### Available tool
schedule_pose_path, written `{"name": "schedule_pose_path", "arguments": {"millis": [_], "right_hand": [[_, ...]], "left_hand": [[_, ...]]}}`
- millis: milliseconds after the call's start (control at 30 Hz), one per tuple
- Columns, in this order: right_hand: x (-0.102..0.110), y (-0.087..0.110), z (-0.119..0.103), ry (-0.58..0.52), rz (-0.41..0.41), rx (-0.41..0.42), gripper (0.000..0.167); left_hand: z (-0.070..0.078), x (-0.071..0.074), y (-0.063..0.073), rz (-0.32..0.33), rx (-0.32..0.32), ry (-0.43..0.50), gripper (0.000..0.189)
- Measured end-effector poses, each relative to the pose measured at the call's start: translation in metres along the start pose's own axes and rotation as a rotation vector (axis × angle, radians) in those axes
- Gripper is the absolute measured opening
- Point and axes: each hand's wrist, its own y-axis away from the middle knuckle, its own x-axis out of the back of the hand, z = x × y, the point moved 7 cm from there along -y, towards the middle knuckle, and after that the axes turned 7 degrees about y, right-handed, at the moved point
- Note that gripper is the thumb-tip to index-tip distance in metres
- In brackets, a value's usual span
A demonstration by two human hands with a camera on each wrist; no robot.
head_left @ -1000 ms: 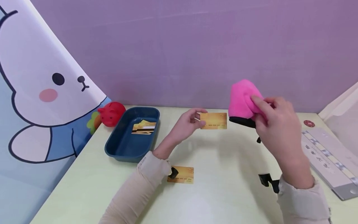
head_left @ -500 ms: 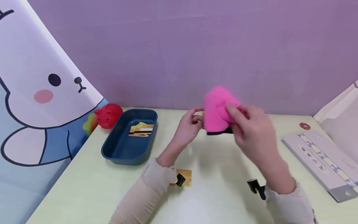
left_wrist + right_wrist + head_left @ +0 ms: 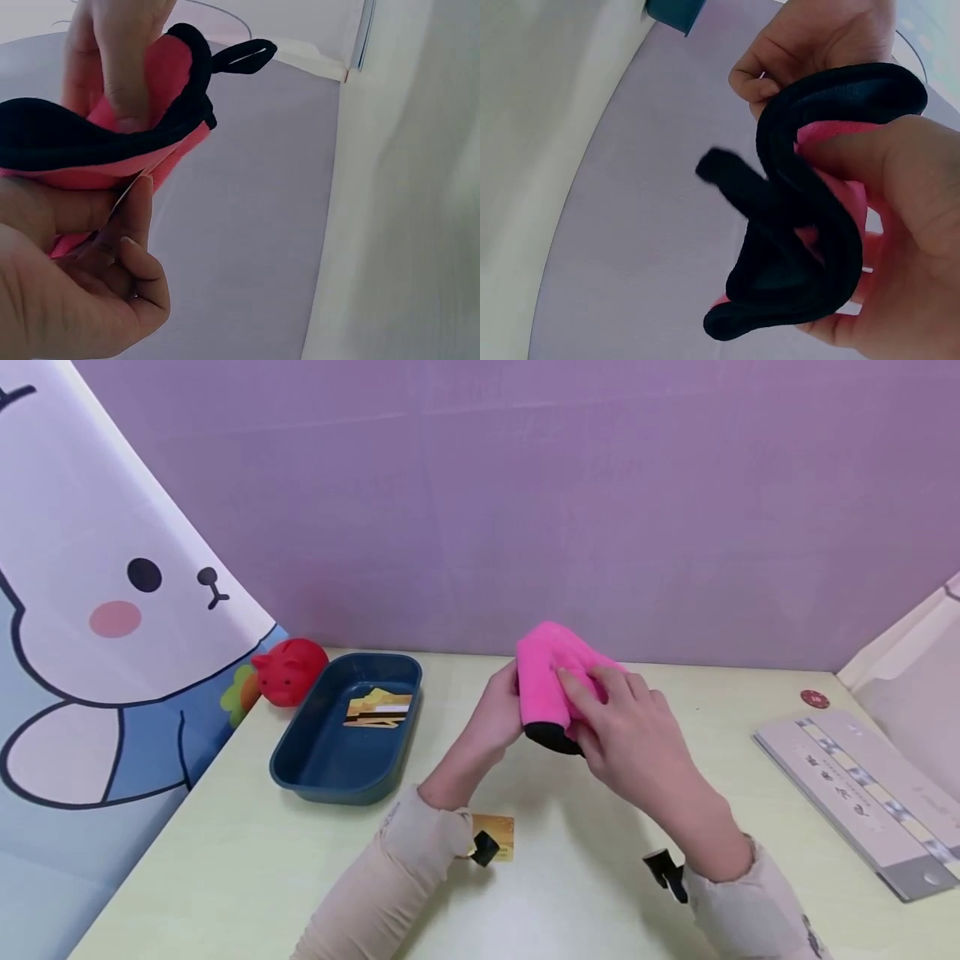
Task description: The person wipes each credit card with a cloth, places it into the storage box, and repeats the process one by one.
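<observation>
A pink cloth [image 3: 540, 681] with a black bound edge and a black loop [image 3: 251, 56] is held above the table by my right hand [image 3: 637, 739]. The right thumb and fingers pinch its folds from the right side. My left hand [image 3: 497, 714] is up against the cloth's left side, fingers curled, pinching a gold bank card. Only a thin edge of that bank card [image 3: 129, 193] shows in the left wrist view, close against the pink fabric; the head view hides it behind the cloth. In the right wrist view the black edge [image 3: 847, 247] bends in an S-shape.
A second gold bank card [image 3: 498, 835] lies on the table [image 3: 570, 902], partly covered by the left sleeve and wrist camera. At left stand a dark blue tray [image 3: 315, 777] holding several cards [image 3: 378, 706] and a red piggy bank [image 3: 291, 672]. A grey box [image 3: 862, 810] and red chip [image 3: 814, 699] lie right.
My right hand has brought the pink cloth leftward, slightly down, to the left hand, covering the held bank card from the head view. The left hand still pinches the card and has barely moved.
</observation>
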Motion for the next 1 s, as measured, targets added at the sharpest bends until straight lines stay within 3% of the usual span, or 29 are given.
{"name": "schedule_pose_path", "arguments": {"millis": [167,333,667,833,1000], "right_hand": [[0.001,-0.001,0.007,0.031,-0.028,-0.042,0.059],[0.006,-0.002,0.019,0.013,-0.029,-0.07,0.057],[0.014,0.006,0.066,0.0,-0.061,-0.24,0.056],[0.024,0.01,0.078,0.024,0.029,-0.279,0.048],[0.036,0.005,0.063,-0.019,0.2,-0.192,0.044]], "left_hand": [[0.005,0.0,-0.002,0.007,0.023,0.0,0.038],[0.011,0.006,-0.002,0.013,0.038,-0.03,0.034],[0.016,0.024,-0.003,0.025,0.074,-0.008,0.031],[0.014,0.032,-0.004,0.057,0.097,0.032,0.034],[0.008,0.029,-0.006,0.067,0.088,0.033,0.038]]}}
